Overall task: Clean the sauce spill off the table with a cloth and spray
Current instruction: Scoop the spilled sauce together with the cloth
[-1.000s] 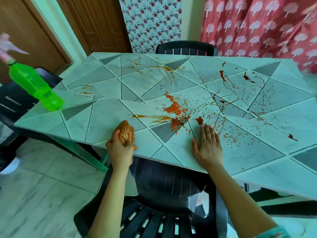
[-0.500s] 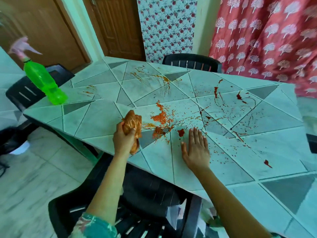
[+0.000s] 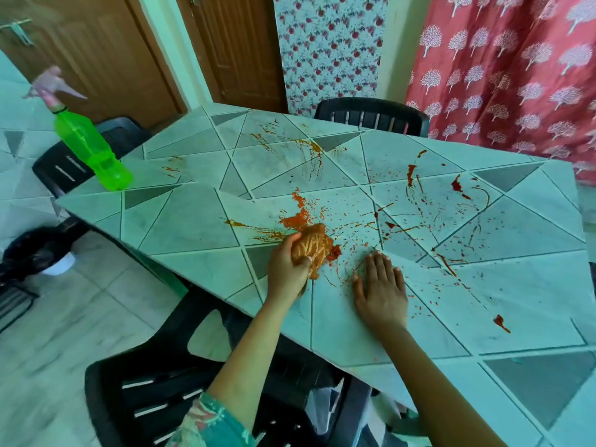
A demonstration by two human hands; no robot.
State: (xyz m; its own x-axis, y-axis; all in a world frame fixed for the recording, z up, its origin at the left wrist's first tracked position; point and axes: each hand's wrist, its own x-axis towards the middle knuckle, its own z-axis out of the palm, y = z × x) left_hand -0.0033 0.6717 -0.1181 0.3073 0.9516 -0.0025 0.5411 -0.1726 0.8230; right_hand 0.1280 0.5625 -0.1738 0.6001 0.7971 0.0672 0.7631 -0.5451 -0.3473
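Red-orange sauce (image 3: 298, 217) is splashed across the middle and far right of the tiled table (image 3: 193, 221), with a thick patch near the centre. My left hand (image 3: 285, 269) grips a bunched orange cloth (image 3: 312, 248) and presses it on the table at the near edge of the thick patch. My right hand (image 3: 380, 285) lies flat, fingers straight, palm down on the table just right of the cloth. A green spray bottle (image 3: 88, 146) with a pink trigger head stands upright on the table's far left corner, away from both hands.
Black plastic chairs stand at the near side (image 3: 167, 382), the far side (image 3: 371, 116) and the left end (image 3: 67, 169) of the table. Wooden doors and a red patterned curtain (image 3: 503, 75) line the back. A dark bag (image 3: 35, 250) lies on the floor at left.
My left hand has carried the cloth from the table's near edge rightward and forward into the thick sauce patch. My right hand has stayed flat on the table. The view has shifted.
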